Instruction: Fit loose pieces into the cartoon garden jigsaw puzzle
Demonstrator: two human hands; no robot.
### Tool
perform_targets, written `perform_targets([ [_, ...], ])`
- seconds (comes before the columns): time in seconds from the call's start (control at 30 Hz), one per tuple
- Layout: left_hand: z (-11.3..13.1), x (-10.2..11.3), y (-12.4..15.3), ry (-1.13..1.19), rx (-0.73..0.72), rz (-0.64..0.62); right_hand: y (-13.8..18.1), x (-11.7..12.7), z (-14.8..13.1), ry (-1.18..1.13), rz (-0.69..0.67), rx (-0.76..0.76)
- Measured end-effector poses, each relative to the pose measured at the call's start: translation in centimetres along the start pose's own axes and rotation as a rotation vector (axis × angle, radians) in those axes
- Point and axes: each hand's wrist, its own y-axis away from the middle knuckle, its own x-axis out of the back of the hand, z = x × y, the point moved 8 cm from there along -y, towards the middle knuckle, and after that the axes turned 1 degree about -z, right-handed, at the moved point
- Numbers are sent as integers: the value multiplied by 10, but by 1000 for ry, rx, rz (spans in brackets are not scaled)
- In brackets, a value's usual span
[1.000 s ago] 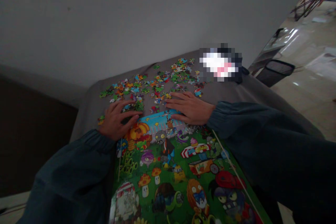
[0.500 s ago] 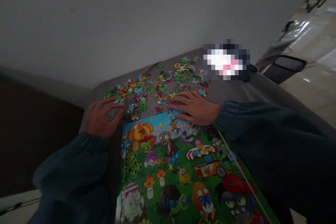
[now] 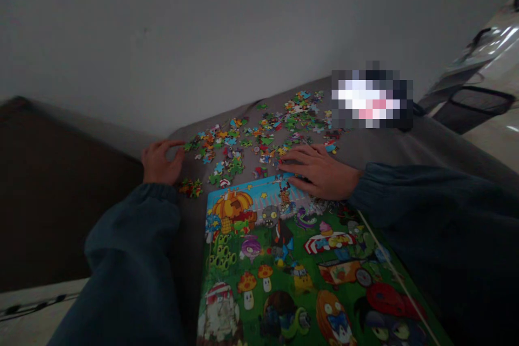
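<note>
My left hand is at the left edge of the scattered jigsaw pieces, its thumb and fingers apart and nothing visible between them. Its fingertips reach beside a green piece. Just below that hand lies a small cluster of orange and green pieces. My right hand rests with outstretched fingers over the upper right edge of a colourful cartoon puzzle board. Its fingertips are near loose pieces; whether they touch any, I cannot tell. The palm hides part of the board's top edge.
A grey cloth covers the table, which stands against a pale wall. A bright, pixelated object sits at the back right. To the left is a dark brown panel; at far right, a dark-framed chair.
The view has shifted, so the table appears further right. My left hand has moved away from me along the pieces, uncovering the small cluster. The right hand stays at the board's top edge.
</note>
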Motion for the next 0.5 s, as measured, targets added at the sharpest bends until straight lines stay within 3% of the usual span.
perform_targets([
  [0.2, 19, -24, -4, 10, -72, -91, 0, 0, 0, -14, 12, 9],
  [0.5, 3, -32, 7, 66, -85, -158, 0, 1, 0, -25, 10, 9],
])
